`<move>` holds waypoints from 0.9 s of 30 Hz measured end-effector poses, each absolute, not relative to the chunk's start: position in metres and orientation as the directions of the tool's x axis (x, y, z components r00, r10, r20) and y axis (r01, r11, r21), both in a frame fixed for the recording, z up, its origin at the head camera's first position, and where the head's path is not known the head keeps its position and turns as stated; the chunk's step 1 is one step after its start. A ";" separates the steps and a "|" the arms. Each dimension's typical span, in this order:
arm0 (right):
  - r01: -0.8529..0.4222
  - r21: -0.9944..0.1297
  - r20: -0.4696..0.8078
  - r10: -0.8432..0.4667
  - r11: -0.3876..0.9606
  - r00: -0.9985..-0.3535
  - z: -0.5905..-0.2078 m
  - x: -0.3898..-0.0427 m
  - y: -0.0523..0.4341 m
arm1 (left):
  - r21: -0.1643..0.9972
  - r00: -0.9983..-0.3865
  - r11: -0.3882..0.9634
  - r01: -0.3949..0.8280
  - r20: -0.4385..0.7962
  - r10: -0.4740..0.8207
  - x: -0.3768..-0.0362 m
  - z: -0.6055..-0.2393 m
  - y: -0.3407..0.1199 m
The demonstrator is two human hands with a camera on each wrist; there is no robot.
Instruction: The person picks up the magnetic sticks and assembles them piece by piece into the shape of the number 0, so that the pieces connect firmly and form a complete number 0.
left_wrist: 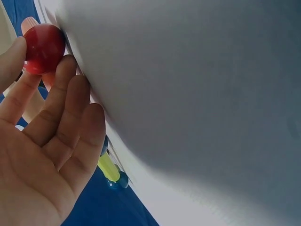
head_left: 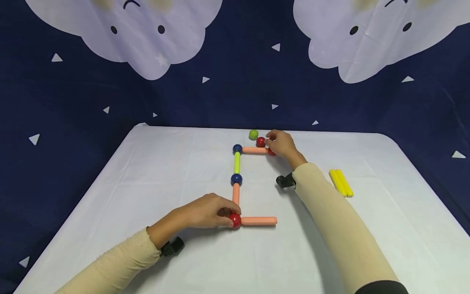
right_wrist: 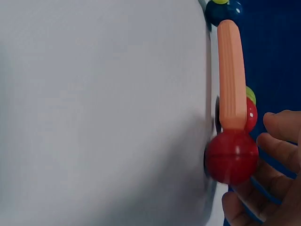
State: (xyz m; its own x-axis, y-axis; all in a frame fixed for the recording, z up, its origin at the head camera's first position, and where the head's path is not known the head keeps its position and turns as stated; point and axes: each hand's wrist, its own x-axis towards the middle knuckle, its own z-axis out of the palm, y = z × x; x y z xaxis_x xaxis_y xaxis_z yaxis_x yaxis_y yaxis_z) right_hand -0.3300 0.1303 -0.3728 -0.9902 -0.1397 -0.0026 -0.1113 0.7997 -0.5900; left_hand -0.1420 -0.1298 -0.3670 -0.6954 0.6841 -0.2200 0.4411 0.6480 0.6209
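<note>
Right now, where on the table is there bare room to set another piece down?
Bare cloth lies left of the blue balls, inside the rod frame, and along the table's near edge. It is crowded at the far corner around the right hand, green ball and loose red ball.

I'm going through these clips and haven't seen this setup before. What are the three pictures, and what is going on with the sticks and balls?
There is no machine here: a person works with two bare hands and wears three cameras. The wide picture comes from the head, looking down at a white table. The other two come from the wrists, very close to each hand.

On the table lies an open frame of sticks joined by balls. The left hand pinches the near red ball, where two orange sticks meet. The right hand touches the far red ball at the end of the far orange stick. Past that corner lie a loose green ball and another red ball. Two yellow sticks lie unused to the right.
</note>
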 end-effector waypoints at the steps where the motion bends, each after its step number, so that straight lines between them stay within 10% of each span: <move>1: -0.099 -0.585 -0.012 -0.131 0.805 -0.991 -0.372 -0.331 0.129 | 0.622 -0.695 0.646 0.443 -0.217 0.686 -0.142 -0.367 -0.129; 27: 0.003 -0.555 -0.074 -0.046 0.832 -0.996 -0.378 -0.336 0.115 | 0.633 -0.687 0.626 0.455 -0.198 0.700 -0.142 -0.368 -0.131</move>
State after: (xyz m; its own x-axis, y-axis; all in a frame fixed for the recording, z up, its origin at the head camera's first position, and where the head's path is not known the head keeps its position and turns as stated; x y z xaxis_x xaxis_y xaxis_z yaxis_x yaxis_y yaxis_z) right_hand -0.3360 0.1149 -0.3780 -0.9962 -0.0455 -0.0740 0.0032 0.8318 -0.5550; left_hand -0.1421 -0.1314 -0.3681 -0.6865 0.6996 -0.1983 0.4549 0.6259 0.6335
